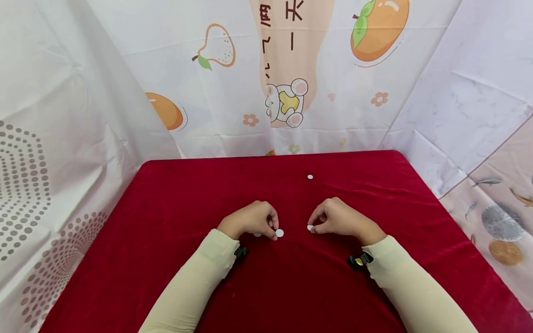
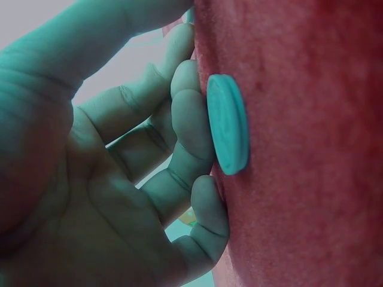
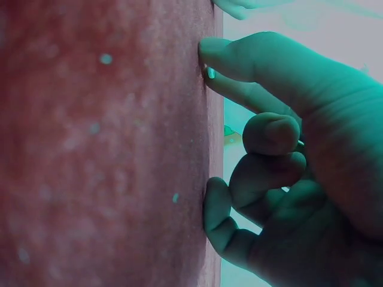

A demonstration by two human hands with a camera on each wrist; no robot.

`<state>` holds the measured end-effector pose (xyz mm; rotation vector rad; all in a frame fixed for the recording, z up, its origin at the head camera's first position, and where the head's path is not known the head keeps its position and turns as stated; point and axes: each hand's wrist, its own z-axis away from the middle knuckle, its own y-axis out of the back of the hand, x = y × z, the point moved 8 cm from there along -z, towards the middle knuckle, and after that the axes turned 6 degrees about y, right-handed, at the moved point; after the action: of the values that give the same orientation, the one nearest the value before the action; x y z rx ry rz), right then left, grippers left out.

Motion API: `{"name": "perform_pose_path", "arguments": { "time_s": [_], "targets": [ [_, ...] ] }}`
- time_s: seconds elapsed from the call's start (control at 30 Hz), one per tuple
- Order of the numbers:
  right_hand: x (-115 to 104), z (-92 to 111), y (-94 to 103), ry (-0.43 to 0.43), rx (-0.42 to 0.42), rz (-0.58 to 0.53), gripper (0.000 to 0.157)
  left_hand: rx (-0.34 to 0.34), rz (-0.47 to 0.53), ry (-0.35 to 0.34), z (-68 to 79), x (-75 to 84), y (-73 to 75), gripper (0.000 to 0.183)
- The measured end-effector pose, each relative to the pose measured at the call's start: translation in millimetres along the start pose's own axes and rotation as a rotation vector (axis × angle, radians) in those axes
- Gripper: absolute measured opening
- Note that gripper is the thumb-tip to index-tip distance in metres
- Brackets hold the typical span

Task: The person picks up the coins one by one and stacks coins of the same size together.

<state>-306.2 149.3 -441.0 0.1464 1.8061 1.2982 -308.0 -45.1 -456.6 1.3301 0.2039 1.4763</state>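
White discs [image 1: 280, 233] are small and round, so no long side shows: one is at the fingertips of the left hand [image 1: 251, 219], and a smaller-looking white disc [image 1: 310, 227] is at those of the right hand [image 1: 339, 219]. Both hands have the thumb and first finger close, and each seems to pinch its disc; the other fingers are bent. The two discs are near each other, side by side, with a gap of red cloth between. One more disc [image 2: 227, 124] lies just by the left hand's bent fingers, but I can't tell if they touch it. Farther out on the red surface [image 1: 166, 222], a lone disc [image 1: 310, 176] lies straight ahead, nearer the right hand and well apart from the rest
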Motion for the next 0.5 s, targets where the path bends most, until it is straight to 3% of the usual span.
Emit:
{"name": "perform_pose_path", "arguments": {
  "time_s": [0.5],
  "targets": [
    [-9.9,0.1,-2.7,0.044,-0.032,0.018,0.013,-0.001,-0.007,0.006,0.0,-1.5,0.6,0.019]
  ]
}}
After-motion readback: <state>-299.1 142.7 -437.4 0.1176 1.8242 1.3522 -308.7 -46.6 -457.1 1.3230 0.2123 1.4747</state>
